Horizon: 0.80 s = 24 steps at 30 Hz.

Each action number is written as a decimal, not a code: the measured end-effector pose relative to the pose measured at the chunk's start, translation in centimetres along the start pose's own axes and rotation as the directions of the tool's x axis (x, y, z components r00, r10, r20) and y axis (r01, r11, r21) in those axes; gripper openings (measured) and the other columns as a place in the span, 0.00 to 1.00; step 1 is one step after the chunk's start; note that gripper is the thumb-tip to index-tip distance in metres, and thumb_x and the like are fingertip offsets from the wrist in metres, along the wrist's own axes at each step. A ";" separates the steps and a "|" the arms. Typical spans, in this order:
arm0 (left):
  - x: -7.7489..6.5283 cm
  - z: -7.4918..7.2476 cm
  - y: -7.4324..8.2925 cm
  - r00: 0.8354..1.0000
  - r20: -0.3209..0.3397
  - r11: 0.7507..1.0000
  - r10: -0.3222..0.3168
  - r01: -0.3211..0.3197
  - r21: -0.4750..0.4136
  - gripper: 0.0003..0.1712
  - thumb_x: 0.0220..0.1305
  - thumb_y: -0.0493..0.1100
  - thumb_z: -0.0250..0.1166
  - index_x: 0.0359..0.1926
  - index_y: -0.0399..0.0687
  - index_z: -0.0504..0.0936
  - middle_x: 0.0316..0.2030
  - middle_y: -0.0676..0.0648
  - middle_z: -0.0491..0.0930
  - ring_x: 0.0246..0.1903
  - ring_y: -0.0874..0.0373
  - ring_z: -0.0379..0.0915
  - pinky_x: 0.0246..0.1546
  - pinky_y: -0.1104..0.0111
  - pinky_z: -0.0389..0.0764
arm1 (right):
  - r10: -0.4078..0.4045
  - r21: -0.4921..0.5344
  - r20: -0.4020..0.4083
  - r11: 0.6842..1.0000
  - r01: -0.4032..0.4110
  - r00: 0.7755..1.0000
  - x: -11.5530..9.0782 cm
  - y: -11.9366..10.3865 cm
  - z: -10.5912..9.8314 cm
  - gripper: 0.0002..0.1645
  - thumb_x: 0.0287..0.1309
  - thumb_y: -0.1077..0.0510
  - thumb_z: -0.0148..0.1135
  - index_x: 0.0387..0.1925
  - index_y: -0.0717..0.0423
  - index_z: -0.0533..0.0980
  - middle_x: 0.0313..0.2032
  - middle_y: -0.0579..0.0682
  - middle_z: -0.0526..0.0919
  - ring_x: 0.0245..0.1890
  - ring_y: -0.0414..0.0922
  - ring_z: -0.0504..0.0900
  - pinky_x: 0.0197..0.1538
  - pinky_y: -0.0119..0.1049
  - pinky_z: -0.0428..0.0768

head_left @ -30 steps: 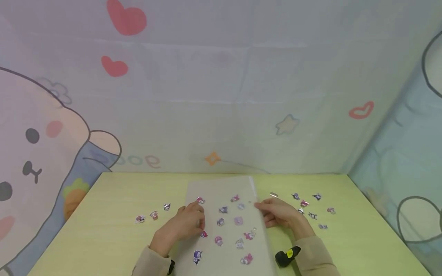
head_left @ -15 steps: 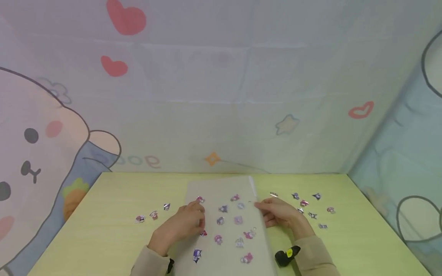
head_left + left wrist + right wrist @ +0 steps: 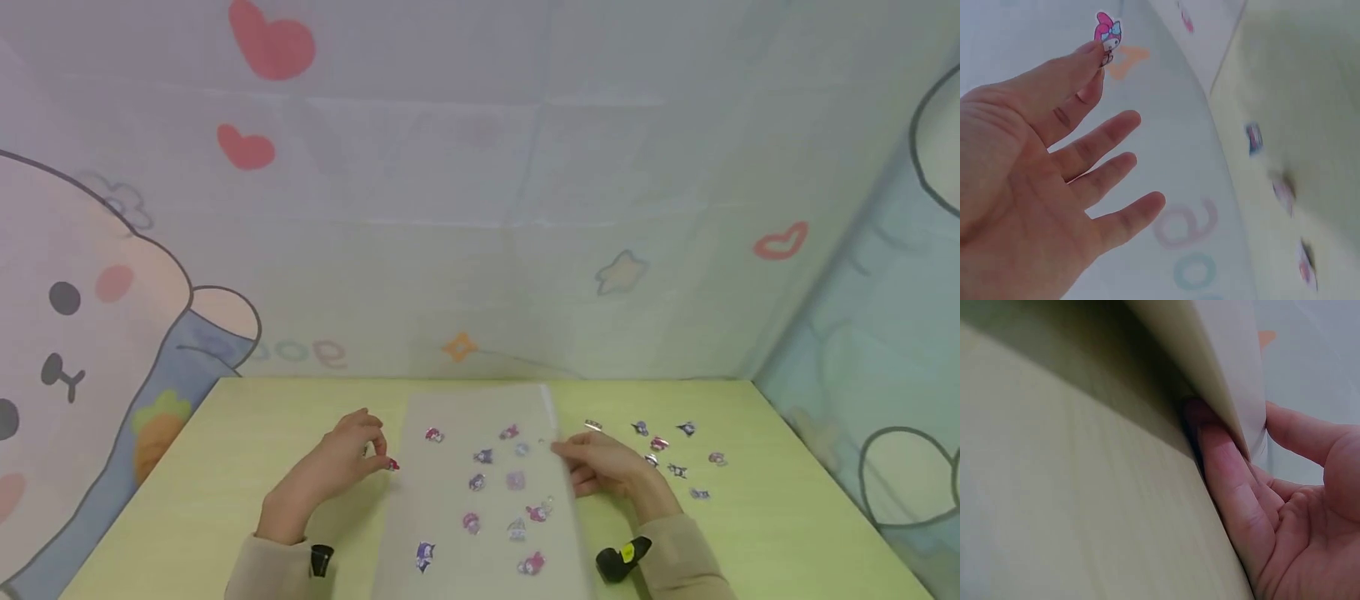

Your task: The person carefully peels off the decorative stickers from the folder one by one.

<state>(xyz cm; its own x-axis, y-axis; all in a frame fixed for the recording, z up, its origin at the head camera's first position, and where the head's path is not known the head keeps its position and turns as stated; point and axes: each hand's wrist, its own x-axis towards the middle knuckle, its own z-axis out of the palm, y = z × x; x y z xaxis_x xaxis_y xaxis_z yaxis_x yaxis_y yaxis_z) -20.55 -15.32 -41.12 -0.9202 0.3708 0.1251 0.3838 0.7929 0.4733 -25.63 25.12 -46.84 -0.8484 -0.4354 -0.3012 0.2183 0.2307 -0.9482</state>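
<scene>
My left hand (image 3: 341, 458) pinches a small pink-hooded character sticker (image 3: 1109, 37) between thumb and forefinger, its other fingers spread. In the head view it hovers at the left edge of a white board (image 3: 442, 483) dotted with several character stickers. A purple sticker (image 3: 425, 556) lies near the board's lower left, and a pink one (image 3: 434, 434) near its upper left. At the board's right edge, my right hand (image 3: 603, 462) holds on, thumb (image 3: 1297, 434) on the upper face and fingers (image 3: 1235, 487) underneath. In the right wrist view that edge is raised off the table.
Several loose stickers (image 3: 677, 471) lie on the pale yellow table (image 3: 780, 533) to the right of the board. In the left wrist view, more stickers (image 3: 1283, 194) lie on the table. A printed cloth (image 3: 450, 208) hangs behind the table.
My left hand has moved left from over the board to its left edge, taking a pink sticker off the board's surface. My right hand has stayed at the board's right edge.
</scene>
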 end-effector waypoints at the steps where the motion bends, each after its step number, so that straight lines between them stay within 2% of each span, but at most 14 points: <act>1: -0.2 -0.5 -0.7 1.000 -0.012 1.000 -0.004 0.004 -0.009 0.11 0.64 0.39 0.67 0.25 0.53 0.76 0.58 0.33 0.71 0.68 0.30 0.49 0.63 0.40 0.56 | -0.001 -0.003 -0.003 1.000 0.001 1.000 0.0 0.0 0.0 0.24 0.69 0.48 0.57 0.45 0.69 0.76 0.31 0.58 0.84 0.23 0.44 0.83 0.31 0.38 0.83; 3: -0.8 -1.6 -2.2 0.999 -0.041 1.000 -0.020 0.019 -0.009 0.10 0.65 0.38 0.65 0.26 0.50 0.76 0.57 0.31 0.71 0.66 0.28 0.52 0.62 0.39 0.57 | -0.002 -0.006 -0.010 1.000 0.002 1.000 0.0 -0.1 0.0 0.24 0.69 0.48 0.57 0.45 0.68 0.76 0.31 0.58 0.83 0.23 0.44 0.82 0.31 0.38 0.83; 7: -2.2 -3.1 -4.9 0.990 -0.077 0.993 -0.117 0.117 -0.012 0.10 0.65 0.38 0.65 0.27 0.46 0.74 0.53 0.32 0.73 0.60 0.30 0.61 0.58 0.40 0.63 | 0.005 -0.014 -0.015 1.000 -0.005 1.000 -0.1 -0.2 0.1 0.24 0.68 0.47 0.58 0.44 0.68 0.76 0.31 0.57 0.84 0.22 0.43 0.82 0.30 0.37 0.83; 10: -3.1 -3.6 -6.3 0.982 -0.071 0.984 -0.175 0.174 -0.027 0.10 0.66 0.39 0.64 0.28 0.45 0.74 0.53 0.31 0.73 0.58 0.30 0.63 0.55 0.41 0.66 | 0.009 -0.015 -0.015 1.000 -0.009 1.000 -0.1 -0.2 0.1 0.24 0.68 0.47 0.58 0.44 0.68 0.76 0.31 0.58 0.84 0.22 0.43 0.82 0.30 0.37 0.83; 13: -3.4 -3.9 -7.2 0.977 -0.070 0.980 -0.200 0.198 -0.034 0.10 0.66 0.40 0.64 0.28 0.44 0.74 0.53 0.30 0.72 0.58 0.29 0.63 0.54 0.41 0.66 | 0.009 -0.009 -0.011 1.000 -0.009 1.000 -0.1 -0.2 0.2 0.25 0.68 0.47 0.58 0.45 0.69 0.76 0.32 0.59 0.84 0.23 0.43 0.82 0.30 0.37 0.83; 16: -3.2 -4.0 -7.8 0.971 -0.072 0.974 -0.227 0.226 -0.013 0.10 0.65 0.40 0.63 0.28 0.43 0.74 0.51 0.30 0.73 0.54 0.31 0.65 0.49 0.44 0.69 | 0.010 -0.001 -0.011 1.000 -0.010 1.000 -0.1 -0.3 0.2 0.25 0.68 0.47 0.58 0.44 0.69 0.76 0.32 0.59 0.84 0.23 0.43 0.82 0.30 0.37 0.83; 20: -2.6 -3.8 -8.3 0.962 -0.049 0.962 -0.269 0.270 0.028 0.10 0.65 0.40 0.63 0.28 0.43 0.75 0.47 0.33 0.75 0.46 0.39 0.68 0.40 0.50 0.71 | 0.010 0.007 -0.005 1.000 -0.010 1.000 0.0 -0.3 0.3 0.25 0.68 0.47 0.58 0.44 0.69 0.75 0.32 0.59 0.84 0.23 0.44 0.83 0.31 0.37 0.83; 24: -1.7 -3.2 -8.2 0.955 -0.025 0.952 -0.297 0.298 0.073 0.08 0.62 0.39 0.63 0.27 0.43 0.76 0.40 0.39 0.76 0.40 0.44 0.69 0.37 0.46 0.71 | 0.010 0.011 0.002 1.000 -0.010 1.000 -0.2 -0.3 0.0 0.24 0.68 0.48 0.58 0.44 0.69 0.75 0.32 0.59 0.84 0.24 0.44 0.83 0.31 0.37 0.83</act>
<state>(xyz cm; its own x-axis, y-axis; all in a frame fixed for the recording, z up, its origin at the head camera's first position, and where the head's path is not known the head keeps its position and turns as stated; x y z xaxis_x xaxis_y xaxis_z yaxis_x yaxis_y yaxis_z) -22.39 -24.03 -42.41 -0.9943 0.1062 0.0009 0.0966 0.9006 0.4238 -25.53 25.09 -46.50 -0.8453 -0.4344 -0.3110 0.2321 0.2257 -0.9461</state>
